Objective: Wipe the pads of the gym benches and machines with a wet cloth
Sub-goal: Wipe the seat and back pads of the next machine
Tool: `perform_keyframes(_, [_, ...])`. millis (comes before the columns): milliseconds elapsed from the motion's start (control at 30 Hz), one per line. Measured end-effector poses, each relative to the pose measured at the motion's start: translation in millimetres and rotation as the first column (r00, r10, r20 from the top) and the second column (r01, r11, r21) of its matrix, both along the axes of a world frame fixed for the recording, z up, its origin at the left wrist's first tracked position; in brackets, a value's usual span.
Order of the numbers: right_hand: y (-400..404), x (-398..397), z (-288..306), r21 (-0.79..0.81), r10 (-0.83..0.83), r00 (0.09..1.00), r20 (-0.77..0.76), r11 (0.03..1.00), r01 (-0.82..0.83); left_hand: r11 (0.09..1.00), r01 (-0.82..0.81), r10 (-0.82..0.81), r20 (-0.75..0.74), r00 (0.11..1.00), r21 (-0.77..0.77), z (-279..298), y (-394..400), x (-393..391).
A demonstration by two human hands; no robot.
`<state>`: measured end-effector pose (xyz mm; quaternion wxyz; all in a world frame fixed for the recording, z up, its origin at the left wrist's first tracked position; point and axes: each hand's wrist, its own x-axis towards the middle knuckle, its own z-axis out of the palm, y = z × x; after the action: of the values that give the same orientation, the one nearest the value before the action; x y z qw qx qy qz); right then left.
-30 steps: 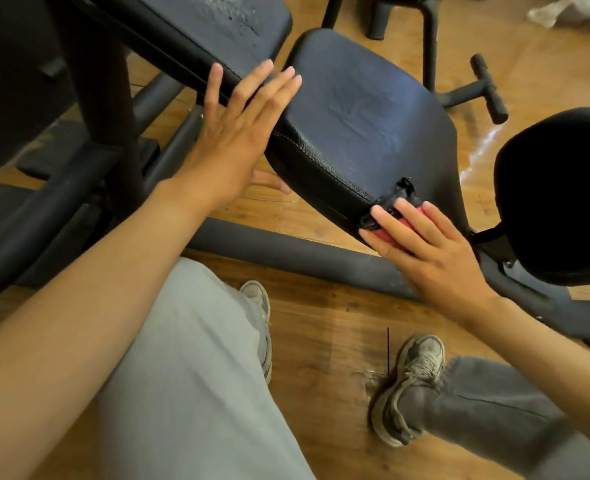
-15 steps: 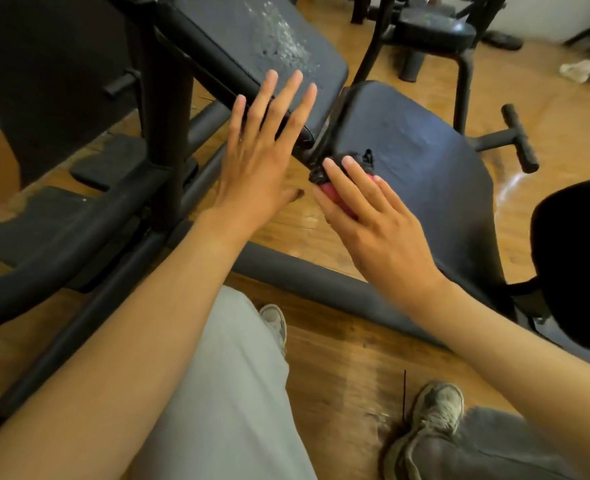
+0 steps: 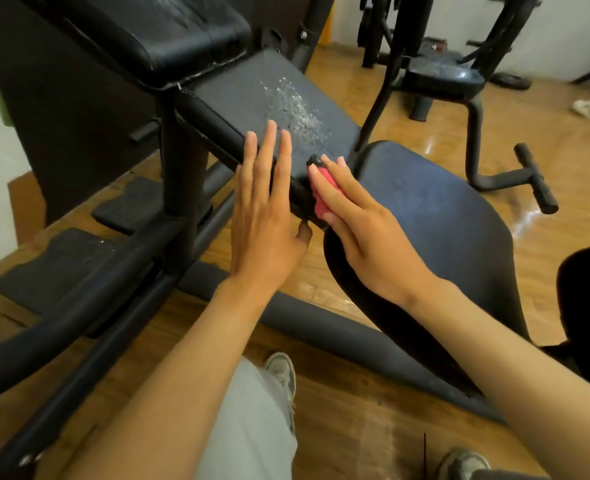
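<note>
At the bottom of the frame, a grey trouser leg point(image 3: 248, 427) and two worn sneakers, one point(image 3: 281, 374) at bottom centre, another point(image 3: 463, 460) at bottom right, on the wooden floor point(image 3: 349, 420); above them, two bare forearms reaching up toward the middle of the frame.

In the centre, left hand point(image 3: 264, 216) flat and open, fingers straight and close together, lying over the near edge of the back pad point(image 3: 252, 98), thumb tucked under that edge; just to the right of it, right hand point(image 3: 359, 223) with fingers stretched out, pressing a pink cloth point(image 3: 323, 194) against the lower corner of the same pad; only a small part of the cloth visible between the fingers and the pad, with a dark bit at the fingertips; whether the thumb holds the cloth, not possible to tell.

On the right of centre, the dark seat pad point(image 3: 442, 230) under the right wrist; on the left, the black frame tubes point(image 3: 79, 306) of the machine.

Higher, white worn flecks point(image 3: 293, 109) on the back pad surface; at upper left, another black pad point(image 3: 155, 32) above it.

In the upper right, far away, a second bench point(image 3: 442, 77) with a T-shaped foot point(image 3: 532, 178).
</note>
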<state>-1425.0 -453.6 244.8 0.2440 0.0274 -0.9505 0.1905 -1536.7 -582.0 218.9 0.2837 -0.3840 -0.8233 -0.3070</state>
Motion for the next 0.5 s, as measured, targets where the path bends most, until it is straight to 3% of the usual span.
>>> perform_keyframes(200, [25.4,-28.9,5.1,-0.037,0.134,0.990,0.053,0.991,-0.132,0.997,0.031,-0.040,0.114,0.993,0.076,4.4,2.2,0.6])
perform_keyframes(400, [95.5,-92.6,17.2,-0.286,-0.119,0.989,0.090,0.948,0.141,0.984,0.131,-0.158,0.251,0.955,0.121,14.0,5.1,2.4])
perform_keyframes(500, [77.9,-92.9,20.5,-0.290,-0.107,0.993,0.057,0.950,0.119,0.983,0.158,-0.176,0.238,0.955,0.092,18.1,-5.4,-2.4])
